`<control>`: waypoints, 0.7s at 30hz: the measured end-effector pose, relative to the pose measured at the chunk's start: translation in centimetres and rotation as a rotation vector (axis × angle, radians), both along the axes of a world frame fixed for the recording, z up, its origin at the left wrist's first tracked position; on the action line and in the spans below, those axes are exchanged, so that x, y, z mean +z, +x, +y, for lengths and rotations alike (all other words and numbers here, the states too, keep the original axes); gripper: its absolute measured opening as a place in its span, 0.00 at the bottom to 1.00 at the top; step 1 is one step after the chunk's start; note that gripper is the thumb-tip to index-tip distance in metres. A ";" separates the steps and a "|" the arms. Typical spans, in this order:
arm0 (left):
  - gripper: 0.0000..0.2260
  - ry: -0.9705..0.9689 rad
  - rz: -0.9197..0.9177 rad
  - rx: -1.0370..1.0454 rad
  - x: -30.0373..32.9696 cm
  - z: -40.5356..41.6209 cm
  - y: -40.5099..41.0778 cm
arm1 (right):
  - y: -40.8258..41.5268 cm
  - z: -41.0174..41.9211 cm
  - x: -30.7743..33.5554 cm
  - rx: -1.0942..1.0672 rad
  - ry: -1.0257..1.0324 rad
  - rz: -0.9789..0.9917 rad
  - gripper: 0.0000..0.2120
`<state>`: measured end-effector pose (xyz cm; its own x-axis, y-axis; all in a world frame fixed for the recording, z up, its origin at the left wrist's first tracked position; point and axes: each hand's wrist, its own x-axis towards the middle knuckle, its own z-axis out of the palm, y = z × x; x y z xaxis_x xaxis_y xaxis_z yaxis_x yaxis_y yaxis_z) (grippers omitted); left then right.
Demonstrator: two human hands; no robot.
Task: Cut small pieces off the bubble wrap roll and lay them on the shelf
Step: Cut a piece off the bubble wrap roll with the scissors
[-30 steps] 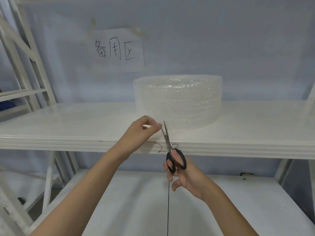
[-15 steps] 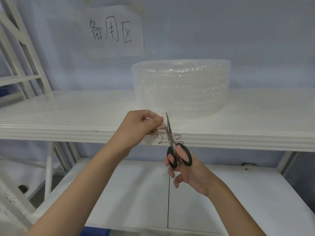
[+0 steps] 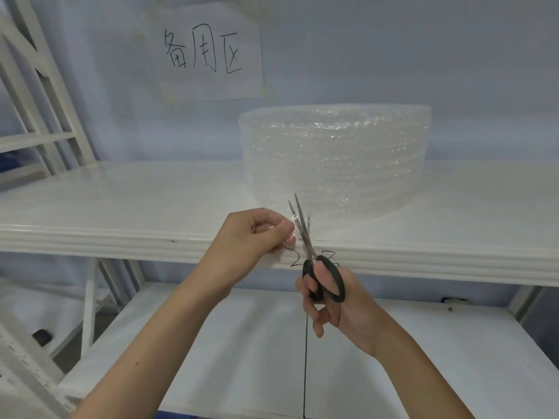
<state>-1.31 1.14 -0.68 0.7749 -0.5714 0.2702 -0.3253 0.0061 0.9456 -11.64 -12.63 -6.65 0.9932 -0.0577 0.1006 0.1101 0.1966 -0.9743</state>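
Scissors (image 3: pixel 314 255) with black handles are working nearest to me, and the right hand (image 3: pixel 335 303) is holding them, with the thumb and fingers through the loops and closed around them. The blades are pointing up and away, and they are standing slightly apart, so I judge that a cut is in progress. Just beside the blades, on their left side, the left hand (image 3: pixel 257 237) is pinching a small clear strip of wrap (image 3: pixel 282 226) between the thumb and the bent fingers; the strip is so transparent that I cannot tell where its edge is ending or if it is already free from the roll. Both hands are hovering at the front lip of the shelf (image 3: pixel 121 207), over some black marks written there. To do this step well, I think the left hand should be keeping the strip tight and flat, and the fingertips should be staying to the side of the blades, because they are very near to the steel now. A loose film would fold between the blades and not be cut. Short, full closings of the blades should be giving a clean edge. Behind the hands, the bubble wrap roll (image 3: pixel 335 158) is lying flat on the same shelf, close to the blade tips. I am seeing no cut pieces lying on the shelf. Farther back, a paper sign (image 3: pixel 205 52) with handwritten characters is hanging on the wall.
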 end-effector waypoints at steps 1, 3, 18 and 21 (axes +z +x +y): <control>0.04 -0.003 0.001 -0.003 -0.1 0.0 0.0 | 0.0 0.1 0.1 -0.025 -0.008 0.003 0.15; 0.04 -0.010 0.004 -0.008 -0.1 0.1 -0.1 | -0.1 0.4 0.1 -0.051 -0.015 -0.004 0.14; 0.05 0.030 -0.023 -0.076 0.4 0.9 -0.9 | -0.5 0.7 1.4 -0.057 -0.067 -0.015 0.14; 0.09 0.050 0.007 -0.060 1.3 1.2 -1.0 | -0.7 0.7 1.6 -0.080 -0.078 -0.008 0.15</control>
